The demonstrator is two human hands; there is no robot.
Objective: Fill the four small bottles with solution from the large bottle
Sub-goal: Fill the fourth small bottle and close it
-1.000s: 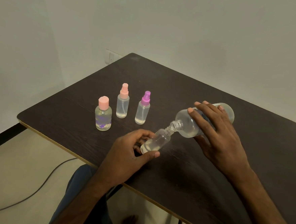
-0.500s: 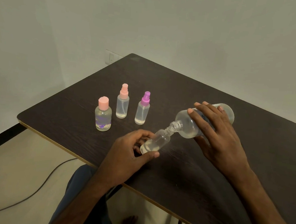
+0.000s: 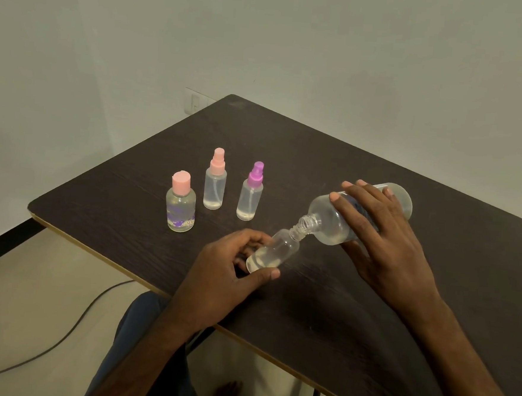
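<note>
Capped small bottles (image 3: 214, 185), three, part-filled, on tabletop (image 3: 318, 158). Fourth small bottle (image 3: 272, 254), uncapped, clamped in left hand (image 3: 223, 275), part-filled. Large bottle (image 3: 338, 223) gripped in right hand (image 3: 383, 237), tilted, pouring.

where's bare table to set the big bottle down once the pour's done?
Free: the table behind the right hand, out to the far and right edges. Also free: the strip by the left edge, left of the pink-cap bottle. Crowded: three capped bottles in a row, with both hands just right of them.
</note>
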